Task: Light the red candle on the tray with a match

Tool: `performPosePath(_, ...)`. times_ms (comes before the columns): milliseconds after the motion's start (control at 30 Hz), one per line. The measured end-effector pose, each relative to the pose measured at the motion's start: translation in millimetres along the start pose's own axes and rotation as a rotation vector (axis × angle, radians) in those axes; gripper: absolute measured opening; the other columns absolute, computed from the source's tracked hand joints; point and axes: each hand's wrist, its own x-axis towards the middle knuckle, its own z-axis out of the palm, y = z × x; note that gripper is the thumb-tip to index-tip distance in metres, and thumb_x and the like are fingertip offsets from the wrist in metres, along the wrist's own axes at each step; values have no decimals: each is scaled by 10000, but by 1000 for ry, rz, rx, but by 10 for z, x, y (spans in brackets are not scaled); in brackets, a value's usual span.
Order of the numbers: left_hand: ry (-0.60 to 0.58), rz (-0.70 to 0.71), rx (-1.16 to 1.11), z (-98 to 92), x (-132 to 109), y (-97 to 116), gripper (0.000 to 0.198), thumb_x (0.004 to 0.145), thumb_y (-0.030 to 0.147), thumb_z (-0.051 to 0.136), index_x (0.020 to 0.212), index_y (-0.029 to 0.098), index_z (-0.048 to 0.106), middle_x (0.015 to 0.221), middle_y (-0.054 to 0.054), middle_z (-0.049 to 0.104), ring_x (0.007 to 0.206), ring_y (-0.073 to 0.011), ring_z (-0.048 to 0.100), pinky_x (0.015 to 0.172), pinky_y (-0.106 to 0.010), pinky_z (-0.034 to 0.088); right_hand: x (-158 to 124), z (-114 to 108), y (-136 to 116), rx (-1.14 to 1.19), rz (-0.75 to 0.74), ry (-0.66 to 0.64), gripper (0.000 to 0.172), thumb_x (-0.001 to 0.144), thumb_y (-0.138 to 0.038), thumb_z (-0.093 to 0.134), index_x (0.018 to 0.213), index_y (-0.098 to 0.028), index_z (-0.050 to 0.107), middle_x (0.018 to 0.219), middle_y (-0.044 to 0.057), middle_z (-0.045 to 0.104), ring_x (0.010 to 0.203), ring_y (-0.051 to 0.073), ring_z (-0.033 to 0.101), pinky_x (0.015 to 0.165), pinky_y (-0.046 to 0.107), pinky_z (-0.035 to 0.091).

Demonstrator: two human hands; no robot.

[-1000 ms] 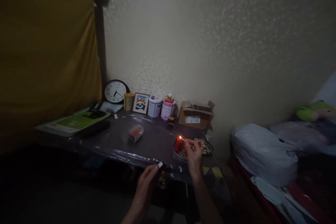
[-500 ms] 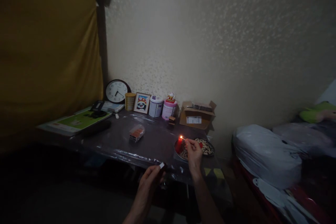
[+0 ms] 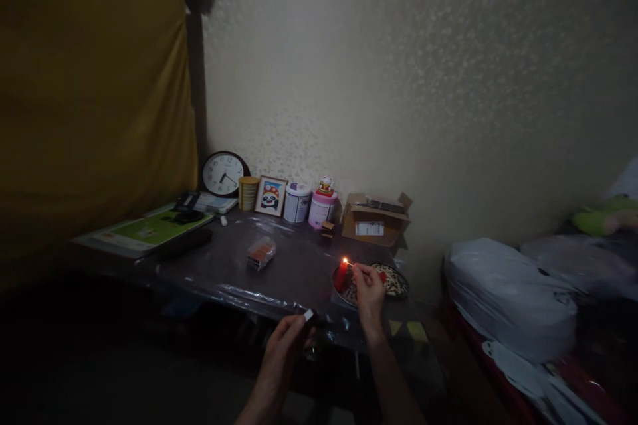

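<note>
My right hand [image 3: 369,285] pinches a thin match [image 3: 349,264] between thumb and fingertips. The match's far end meets a small bright flame at the top of a red candle [image 3: 341,273]. This candle stands at the left side of a round dish [image 3: 335,284] of pale and dark seeds or grains, partly hidden behind my right hand. Lower and to the left, in front of the table edge, my left hand [image 3: 284,342] is closed around a small matchbox [image 3: 308,315]. Only the box's whitish end shows clearly; its dark side fades into shadow.
A plastic-wrapped pack [image 3: 262,253] lies mid-table. Along the wall stand a clock [image 3: 223,172], a framed panda picture [image 3: 270,196], a white tub [image 3: 298,203], a pink tub [image 3: 321,211] and a cardboard box [image 3: 369,224]. White bags [image 3: 508,285] fill the right side.
Both hands keep their places, with the match still at the candle top. The surroundings appear shifted very slightly to the right.
</note>
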Motion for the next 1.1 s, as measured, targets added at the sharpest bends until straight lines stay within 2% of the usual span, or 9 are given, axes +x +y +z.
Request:
performPosePath(333, -22, -3, -5, -6, -1, -3, 268, 658, 397, 703, 740, 157, 615, 725, -32, 654, 726, -156, 599, 664, -252, 420, 17, -2, 30, -18, -2, -2, 304, 623, -426, 636, 739, -148, 591, 600, 13, 609, 560, 151, 565, 545, 269, 459)
performPosePath(600, 8, -1, -15, 2, -3, 4, 302, 617, 400, 731, 764, 154, 637, 742, -31, 657, 743, -159, 601, 683, -251, 420, 17, -2, 13, -21, -13, -7, 308, 628, -432, 631, 748, -151, 588, 613, 15, 616, 560, 149, 570, 548, 268, 463)
performPosePath(767, -10, -6, -2, -13, -3, -7, 279, 632, 408, 719, 729, 165, 623, 680, -13, 642, 674, -141, 581, 631, -240, 412, 19, -1, 13, -25, -15, 0, 299, 624, -426, 628, 740, -152, 594, 623, 18, 617, 570, 151, 574, 559, 275, 472)
performPosePath(1100, -18, 0, 0, -12, 2, -10, 263, 657, 401, 700, 759, 169, 629, 747, -24, 656, 763, -160, 600, 699, -250, 422, 49, -12, 110, -43, -37, -9, 286, 651, -407, 630, 767, -147, 601, 660, 22, 615, 584, 148, 567, 575, 275, 477)
